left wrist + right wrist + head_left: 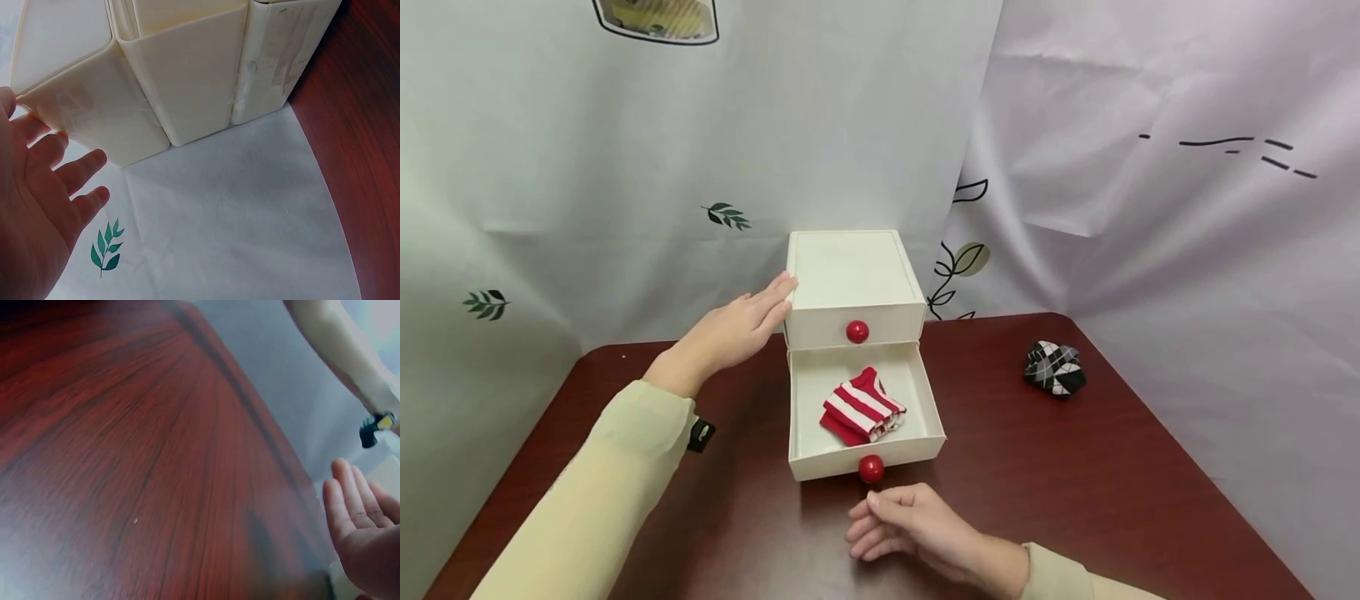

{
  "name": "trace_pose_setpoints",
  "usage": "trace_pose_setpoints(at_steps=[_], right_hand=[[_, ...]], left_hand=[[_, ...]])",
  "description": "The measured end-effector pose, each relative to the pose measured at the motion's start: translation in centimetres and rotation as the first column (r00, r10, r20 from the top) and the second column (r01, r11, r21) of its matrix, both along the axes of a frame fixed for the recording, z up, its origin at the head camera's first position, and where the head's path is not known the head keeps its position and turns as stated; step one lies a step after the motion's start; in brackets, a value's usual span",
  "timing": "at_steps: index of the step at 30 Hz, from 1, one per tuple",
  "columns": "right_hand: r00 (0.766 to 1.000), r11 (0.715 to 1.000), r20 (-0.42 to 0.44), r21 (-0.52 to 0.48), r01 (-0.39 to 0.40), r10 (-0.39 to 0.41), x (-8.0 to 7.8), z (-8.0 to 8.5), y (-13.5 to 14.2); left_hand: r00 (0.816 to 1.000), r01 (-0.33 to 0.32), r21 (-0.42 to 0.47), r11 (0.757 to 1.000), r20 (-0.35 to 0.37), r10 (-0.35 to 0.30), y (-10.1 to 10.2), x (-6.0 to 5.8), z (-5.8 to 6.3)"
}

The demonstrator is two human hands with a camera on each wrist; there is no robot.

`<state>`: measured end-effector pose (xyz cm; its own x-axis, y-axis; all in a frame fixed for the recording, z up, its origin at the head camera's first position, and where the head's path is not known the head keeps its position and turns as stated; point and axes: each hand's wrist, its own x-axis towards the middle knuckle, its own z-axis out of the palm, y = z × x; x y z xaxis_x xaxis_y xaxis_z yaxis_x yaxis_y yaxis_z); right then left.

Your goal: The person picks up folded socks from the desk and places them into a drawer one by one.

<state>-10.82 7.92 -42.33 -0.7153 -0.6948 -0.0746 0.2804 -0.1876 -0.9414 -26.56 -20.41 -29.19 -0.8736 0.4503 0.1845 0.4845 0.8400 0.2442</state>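
Observation:
A small white drawer cabinet with red knobs stands on the table. Its top drawer is closed, while the drawer below is pulled out. Inside that lower drawer lies a folded red-and-white striped cloth item. My left hand rests with straight fingers against the cabinet's upper left side; in the left wrist view, fingertips overlap the cream side wall. Just in front of the lower red knob, my right hand holds nothing, its fingers loosely bent.
A balled black, grey and white argyle cloth item lies on the right of the dark red-brown table. White printed fabric hangs behind and along both sides. A small black tag-like piece shows beside the left sleeve.

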Motion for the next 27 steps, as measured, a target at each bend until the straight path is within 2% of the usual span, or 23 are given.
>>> trace_pose_setpoints(at_steps=[3, 8, 12, 16, 21, 27], right_hand=[[0.986, 0.996, 0.164, -0.079, 0.051, -0.038, -0.5, -0.1, -0.1], [0.96, 0.985, 0.276, -0.149, 0.083, -0.04, -1.1, 0.0, -0.4], [0.953, 0.977, 0.302, -0.188, 0.1, -0.04, -1.9, 0.0, -0.7], [0.949, 0.972, 0.304, -0.188, 0.142, -0.08, -3.3, 0.3, -1.1], [0.936, 0.968, 0.322, -0.157, 0.199, -0.14, -5.4, 0.8, -2.3], [0.913, 0.949, 0.353, -0.155, 0.275, -0.207, -8.2, 1.3, -3.4]], left_hand=[[1.0, -0.003, -0.001, 1.0, -0.004, 0.003, 0.1, 0.1, 0.0], [1.0, -0.005, -0.008, 1.0, -0.008, 0.005, 0.1, 0.0, 0.0], [1.0, -0.006, -0.013, 1.0, -0.016, 0.006, 0.0, 0.0, 0.2], [1.0, -0.009, -0.016, 1.0, -0.017, 0.008, 0.0, 0.0, 0.4], [1.0, -0.019, -0.022, 1.0, 0.0, 0.019, 0.0, 0.1, 0.4], [1.0, -0.008, -0.026, 1.0, -0.001, 0.008, 0.1, 0.1, 0.0]])
